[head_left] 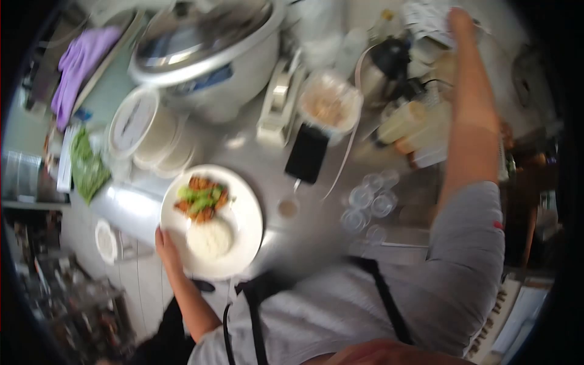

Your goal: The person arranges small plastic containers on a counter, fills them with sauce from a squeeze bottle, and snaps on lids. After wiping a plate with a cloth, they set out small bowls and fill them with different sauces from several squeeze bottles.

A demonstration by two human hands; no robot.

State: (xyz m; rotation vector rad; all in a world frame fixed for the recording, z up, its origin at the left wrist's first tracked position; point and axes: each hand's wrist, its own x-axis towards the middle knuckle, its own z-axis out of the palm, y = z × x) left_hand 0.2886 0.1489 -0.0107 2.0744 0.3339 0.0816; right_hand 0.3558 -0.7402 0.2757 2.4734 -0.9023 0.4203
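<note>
A white plate (243, 210) with a mound of white rice (210, 239) and browned food with green leaves (202, 198) is at the steel table's left front edge. My left hand (166, 248) grips the plate's left rim, fingers partly hidden by it. Stretched far forward at the upper right, my right hand (460, 19) is beside a crumpled white bundle (426, 18); blur hides its fingers and whether they hold anything. Between the arms lie a black phone (307, 153) with a cable and a small round cup (288, 208).
A large rice cooker (213, 79) stands at the back left, near stacked white tubs (137, 125) and a green bag (88, 164). A tape dispenser (280, 100), a bag-lined tub (330, 103), bottles (401, 123) and small clear cups (371, 201) occupy the table (243, 152).
</note>
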